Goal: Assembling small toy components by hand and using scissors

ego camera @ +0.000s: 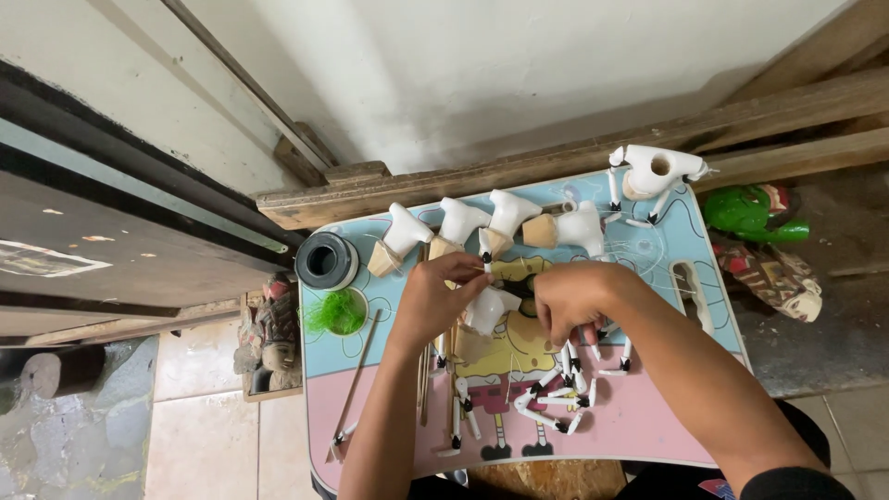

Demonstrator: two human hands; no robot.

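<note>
My left hand (435,298) and my right hand (572,298) meet over the middle of a small blue and pink cartoon-printed table (648,421). Between them they hold a white-painted wooden puppet body (489,311). My left fingers pinch a thin white limb piece with a black joint (485,250) above it. My right fingers close on something dark beside the body; what it is I cannot tell. A row of white wooden bodies with bare wood ends (463,222) lies along the table's far edge. Loose white jointed limbs (556,403) lie below my hands.
An assembled white figure with legs (648,171) stands at the table's back right. A black spool (326,261) and a tuft of green fibre (335,313) sit at the left. Thin wooden sticks (356,380) lie at the left. Green and painted masks (755,215) rest on the floor at right.
</note>
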